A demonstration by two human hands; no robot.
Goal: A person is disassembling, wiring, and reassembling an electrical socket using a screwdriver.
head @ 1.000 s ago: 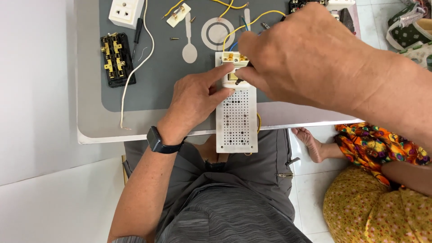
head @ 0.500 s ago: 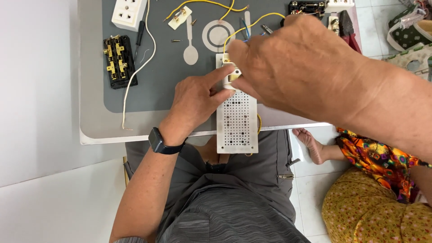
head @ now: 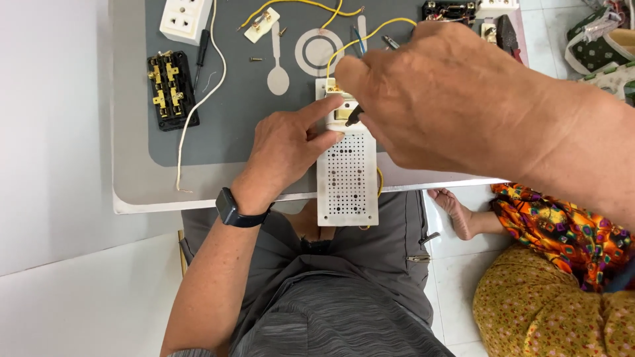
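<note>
A white perforated board (head: 347, 182) lies over the table's near edge and reaches down to my lap. My left hand (head: 284, 149), with a dark watch on the wrist, steadies the board from the left, and its index finger presses on the white fitting with brass parts (head: 333, 86) at the board's top. My right hand (head: 436, 99) hovers close over that fitting and hides most of it. It is closed around a dark-tipped tool (head: 354, 118) that points down at the fitting. A yellow wire (head: 370, 32) runs from the fitting toward the back.
A grey mat (head: 218, 132) covers the table (head: 132, 192). On it lie a black terminal block with brass contacts (head: 170, 89), a white socket (head: 185, 18), a white cord (head: 198, 99), a small screwdriver (head: 200, 56) and loose screws. Another person in patterned cloth (head: 549, 264) sits on the floor at right.
My right hand has edged a little left over the top of the board. The left hand keeps its hold with the index finger on the fitting.
</note>
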